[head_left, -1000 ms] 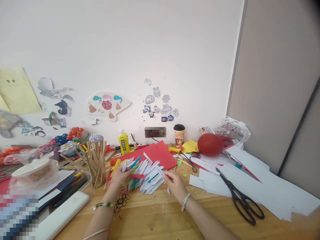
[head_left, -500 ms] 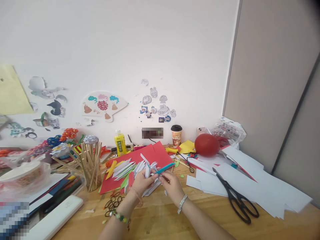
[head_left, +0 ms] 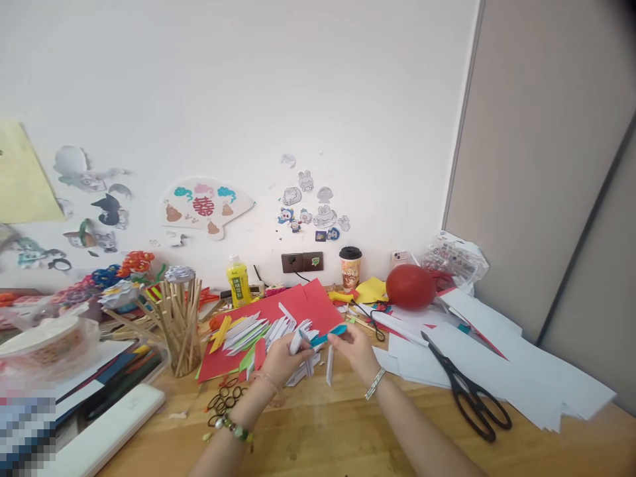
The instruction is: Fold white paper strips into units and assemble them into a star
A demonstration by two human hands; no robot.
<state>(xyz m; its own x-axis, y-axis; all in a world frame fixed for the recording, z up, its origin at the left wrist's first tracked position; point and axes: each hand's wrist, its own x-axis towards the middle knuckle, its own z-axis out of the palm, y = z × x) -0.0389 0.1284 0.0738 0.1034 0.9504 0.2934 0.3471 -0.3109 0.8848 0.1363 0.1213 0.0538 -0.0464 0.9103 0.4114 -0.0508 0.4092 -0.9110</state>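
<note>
My left hand (head_left: 282, 361) is closed on a white folded paper piece (head_left: 297, 339), with a blue folded paper strip (head_left: 322, 339) against it. At the strip's other end, the fingers of my right hand (head_left: 355, 348) pinch the blue paper. A narrow white paper strip (head_left: 330, 366) shows just below my right fingers; whether they hold it I cannot tell. Beyond my left hand, several folded white, green and yellow paper strips (head_left: 246, 334) lie on red paper sheets (head_left: 318, 305).
Black scissors (head_left: 470, 391) lie on white paper sheets (head_left: 521, 384) at right. A red balloon (head_left: 411, 287), a lidded cup (head_left: 350, 268) and a yellow bottle (head_left: 239, 281) stand behind. Wooden sticks (head_left: 181, 324) fill a container at left, near black rings (head_left: 226, 401).
My right hand has shifted right and slightly up, and the blue strip's right end now looks opened out. The white strip below my right fingers shows at more length.
</note>
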